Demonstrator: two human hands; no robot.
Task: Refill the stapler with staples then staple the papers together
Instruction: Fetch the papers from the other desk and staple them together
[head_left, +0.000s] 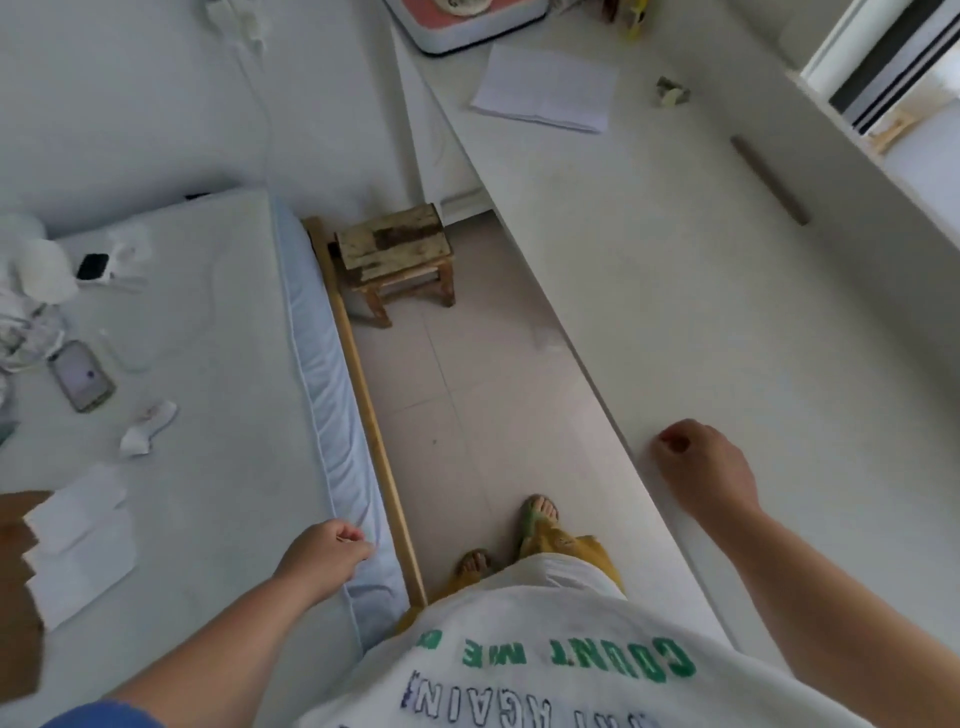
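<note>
The papers (545, 88) lie far on the bench (727, 338), long axis left-right; your left hand (327, 558) and right hand (698, 467) hang loosely curled, fingers holding nothing.

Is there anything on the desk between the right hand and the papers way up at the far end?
Nothing visible blocks the way. The right hand rests near the desk's near edge, and the papers lie flat at the far end. The stretch between is bare; a thin brown stick lies off to the right.

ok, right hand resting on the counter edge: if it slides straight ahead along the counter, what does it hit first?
Mostly bare counter ahead of the right hand. The first thing in that line looks like the folded paper at the far end, though depth is hard to judge.
</note>
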